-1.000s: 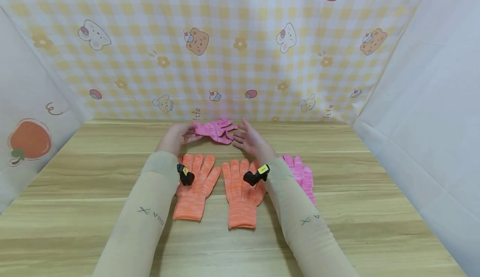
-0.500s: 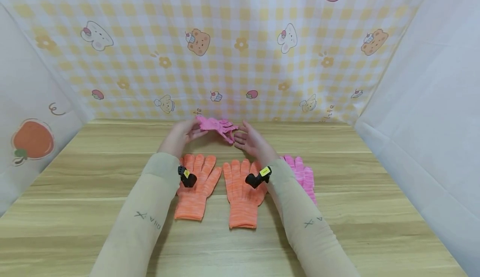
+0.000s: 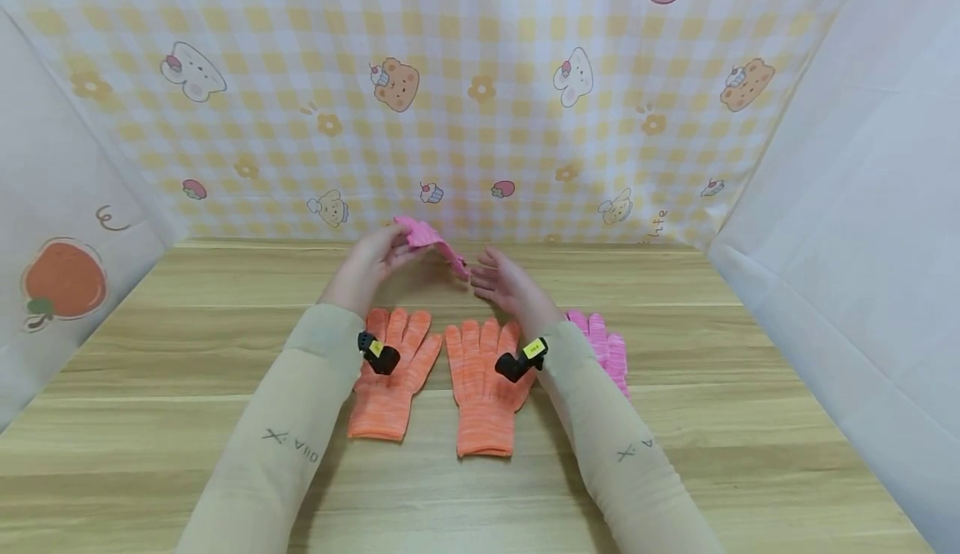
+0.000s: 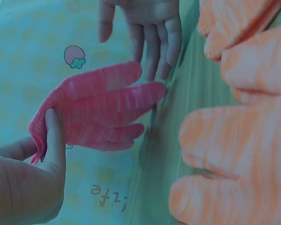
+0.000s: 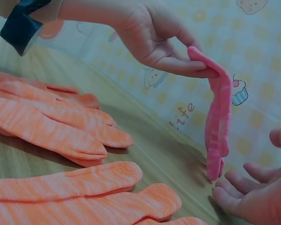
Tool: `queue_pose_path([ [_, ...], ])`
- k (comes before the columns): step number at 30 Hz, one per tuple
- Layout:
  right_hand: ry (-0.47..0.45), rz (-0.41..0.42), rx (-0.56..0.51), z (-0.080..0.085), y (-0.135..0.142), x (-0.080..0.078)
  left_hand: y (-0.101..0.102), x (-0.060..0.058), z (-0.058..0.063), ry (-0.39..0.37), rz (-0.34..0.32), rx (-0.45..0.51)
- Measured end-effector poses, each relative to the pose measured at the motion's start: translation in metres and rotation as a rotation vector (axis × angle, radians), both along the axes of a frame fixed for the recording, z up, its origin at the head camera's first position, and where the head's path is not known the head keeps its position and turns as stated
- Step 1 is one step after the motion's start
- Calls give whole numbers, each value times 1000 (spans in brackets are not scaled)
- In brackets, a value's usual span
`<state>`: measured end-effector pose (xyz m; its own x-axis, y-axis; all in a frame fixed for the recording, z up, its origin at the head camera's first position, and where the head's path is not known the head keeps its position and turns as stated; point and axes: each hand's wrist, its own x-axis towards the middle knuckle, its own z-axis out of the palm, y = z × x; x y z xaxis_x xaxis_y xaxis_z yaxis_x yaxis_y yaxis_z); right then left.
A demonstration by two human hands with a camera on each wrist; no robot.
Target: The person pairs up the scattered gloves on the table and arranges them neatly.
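My left hand (image 3: 372,261) pinches a pink knit glove (image 4: 98,110) at its cuff, near the back of the table. In the right wrist view the glove hangs down with its fingers lowest, close over the wood. My right hand (image 3: 512,286) is beside the glove's fingertips, palm facing them, its own fingers extended and holding nothing. Two orange gloves lie flat below my wrists: the left orange glove (image 3: 386,404) and the right orange glove (image 3: 486,421), both with fingers pointing away from me.
A second pink glove (image 3: 617,358) lies at the right, partly hidden under my right sleeve (image 3: 600,429). Behind the wooden table (image 3: 750,421) hangs a yellow checked cloth (image 3: 480,137). White cloth (image 3: 847,204) closes off the sides.
My left hand has lifted the pink glove's cuff up and slightly right, so the glove has gone from nearly flat to hanging. The right hand has barely moved.
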<state>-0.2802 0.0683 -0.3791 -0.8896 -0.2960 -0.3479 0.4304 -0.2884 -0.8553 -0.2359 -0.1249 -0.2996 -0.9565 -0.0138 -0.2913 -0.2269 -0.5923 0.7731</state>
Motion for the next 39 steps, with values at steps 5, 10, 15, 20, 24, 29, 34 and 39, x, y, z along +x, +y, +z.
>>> queue_pose_path([
  [5, -28, -21, 48, -1, 3, 4, -17, -40, -13, -95, -101, -34],
  [10, -79, -14, 14, 0, 6, 8, -10, -37, -14, -22, -84, -78],
  [15, -141, 24, -81, 8, 3, 16, -1, -28, -7, 14, -61, -85],
  [20, -136, 90, -137, 18, -3, 21, 6, -21, -5, 64, -69, -73],
  [24, -136, 87, -204, 23, -6, 24, 9, -15, -5, 103, -77, -47],
  [29, -156, 35, -301, 28, -6, 25, 13, -6, -4, 132, -95, -34],
  [34, -132, -7, -355, 29, -3, 26, 17, 4, -7, 142, -123, -63],
  [39, -53, -27, -360, 31, 2, 29, 20, 14, -9, 153, -153, -109],
])
